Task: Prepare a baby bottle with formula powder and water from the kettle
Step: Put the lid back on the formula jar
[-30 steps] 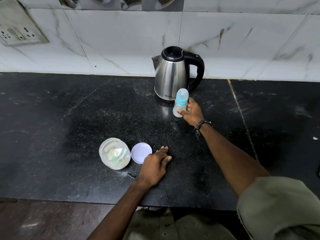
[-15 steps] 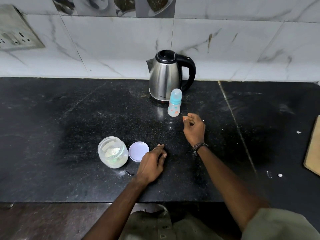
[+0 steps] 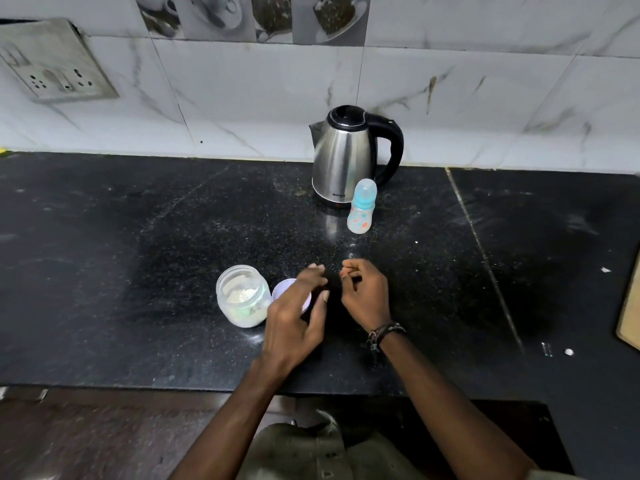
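You have one stainless-steel kettle with a black handle [image 3: 343, 157] and one capped clear baby bottle [image 3: 362, 211]. There's one open clear powder jar [image 3: 242, 296], one round white lid [image 3: 285, 289].

Obstacles on the black counter [image 3: 104, 254]: kettle [image 3: 343, 157] at upper centre against the tiled wall, baby bottle [image 3: 362, 211] upright just beside its base at lower right. Open powder jar [image 3: 242, 296] and its lid [image 3: 287, 292] occupy lower centre-left, the lid partly under the left hand [image 3: 294, 323]. A wooden board [image 3: 630, 306] edges the right border. The left half and the strip between bottle and hands are clear.
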The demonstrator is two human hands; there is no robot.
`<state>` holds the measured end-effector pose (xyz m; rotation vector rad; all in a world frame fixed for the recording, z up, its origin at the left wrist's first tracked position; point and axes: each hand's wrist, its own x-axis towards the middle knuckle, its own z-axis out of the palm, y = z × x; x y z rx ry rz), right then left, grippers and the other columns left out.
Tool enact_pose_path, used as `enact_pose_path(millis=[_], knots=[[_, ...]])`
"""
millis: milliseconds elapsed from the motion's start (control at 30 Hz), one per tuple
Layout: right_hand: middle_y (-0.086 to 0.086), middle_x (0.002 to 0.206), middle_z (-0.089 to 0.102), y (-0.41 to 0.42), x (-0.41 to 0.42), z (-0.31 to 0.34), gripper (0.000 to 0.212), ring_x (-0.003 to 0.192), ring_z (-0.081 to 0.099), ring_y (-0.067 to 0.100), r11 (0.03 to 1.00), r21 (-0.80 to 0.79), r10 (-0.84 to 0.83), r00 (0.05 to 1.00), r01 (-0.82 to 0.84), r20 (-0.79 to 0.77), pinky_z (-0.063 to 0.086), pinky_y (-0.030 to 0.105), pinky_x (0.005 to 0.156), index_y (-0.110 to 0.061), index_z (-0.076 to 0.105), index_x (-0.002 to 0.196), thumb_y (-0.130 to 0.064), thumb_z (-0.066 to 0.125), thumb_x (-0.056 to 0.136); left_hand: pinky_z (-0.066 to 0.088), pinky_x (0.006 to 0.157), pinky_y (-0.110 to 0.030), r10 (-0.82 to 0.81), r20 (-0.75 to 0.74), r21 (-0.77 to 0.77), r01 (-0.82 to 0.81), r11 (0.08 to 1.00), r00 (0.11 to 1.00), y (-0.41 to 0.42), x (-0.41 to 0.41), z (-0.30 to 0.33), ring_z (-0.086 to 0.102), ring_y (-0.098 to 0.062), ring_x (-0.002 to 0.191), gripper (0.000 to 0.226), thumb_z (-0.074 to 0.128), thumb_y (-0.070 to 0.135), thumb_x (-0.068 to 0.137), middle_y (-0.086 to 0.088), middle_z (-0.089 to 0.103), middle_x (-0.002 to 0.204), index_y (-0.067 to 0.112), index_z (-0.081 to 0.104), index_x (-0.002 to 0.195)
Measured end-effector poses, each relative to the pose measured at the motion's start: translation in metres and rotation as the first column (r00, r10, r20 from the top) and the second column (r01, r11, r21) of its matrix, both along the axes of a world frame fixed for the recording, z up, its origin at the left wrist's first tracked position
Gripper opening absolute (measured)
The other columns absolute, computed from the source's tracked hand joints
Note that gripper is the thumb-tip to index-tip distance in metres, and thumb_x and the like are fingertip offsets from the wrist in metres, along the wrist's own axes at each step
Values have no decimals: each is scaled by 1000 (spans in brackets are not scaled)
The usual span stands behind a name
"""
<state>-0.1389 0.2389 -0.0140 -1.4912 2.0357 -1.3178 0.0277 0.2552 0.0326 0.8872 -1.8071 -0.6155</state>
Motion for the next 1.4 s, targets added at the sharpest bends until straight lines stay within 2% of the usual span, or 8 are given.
enact_pose_path(millis=[133,300,500,700,800,1100,1300,1400], knots=[[2,120,62,-10,27,11,41,111,61,21,953,167,280,947,-254,-155,51,40,95,-16,61,120,-37,66,85,35,118,-47,167,-2,-120,-166,979,986,-8,31,22,38,-39,147,53,77,16,84,-23,52,145,-10,57,127],[5,146,43,-26,63,21,79,132,43,30,818,461,522,780,-344,-345,40,45,105,-17,44,141,-55,72,77,20,126,-42,290,41,20,-291,956,956,-18,71,14,14,-36,156,104,83,41,75,-22,26,162,-7,29,149],[7,139,46,-33,85,20,84,129,44,34,730,626,627,632,-273,-455,41,49,102,-17,45,135,-62,76,71,23,124,-27,291,23,341,-281,897,956,-19,102,-19,22,-9,154,135,82,70,58,-3,23,165,13,14,159],[11,139,47,-35,83,23,78,128,47,36,727,632,626,638,-268,-449,44,48,103,-17,42,140,-50,76,78,32,108,-7,207,5,519,-179,836,978,-24,106,-38,44,3,137,146,95,54,42,7,45,148,23,10,156],[13,141,44,-34,74,28,78,127,47,38,741,602,591,715,-298,-374,44,48,104,-21,39,146,-47,75,81,34,101,-2,184,1,539,-156,828,983,-26,104,-45,45,21,124,146,99,41,42,29,45,136,19,12,157],[8,122,36,-22,42,61,46,115,47,27,885,261,432,889,-385,-153,44,38,103,-30,47,139,-34,61,95,49,106,-40,247,51,472,-241,848,968,-29,90,-47,57,-13,125,115,101,41,48,4,58,136,21,41,144],[-8,114,55,-17,35,94,38,106,58,20,944,-110,323,939,-310,120,55,51,86,-31,50,107,-41,76,81,52,103,-40,147,25,433,-143,890,989,-30,69,-30,60,-8,121,99,98,38,53,8,62,130,29,45,136],[6,116,64,-16,32,101,36,114,61,25,931,-163,357,911,-327,207,52,56,89,-27,48,80,-39,82,74,53,102,-44,101,8,425,-95,900,995,-31,59,-23,61,-11,122,100,99,34,55,7,62,132,25,45,139]])
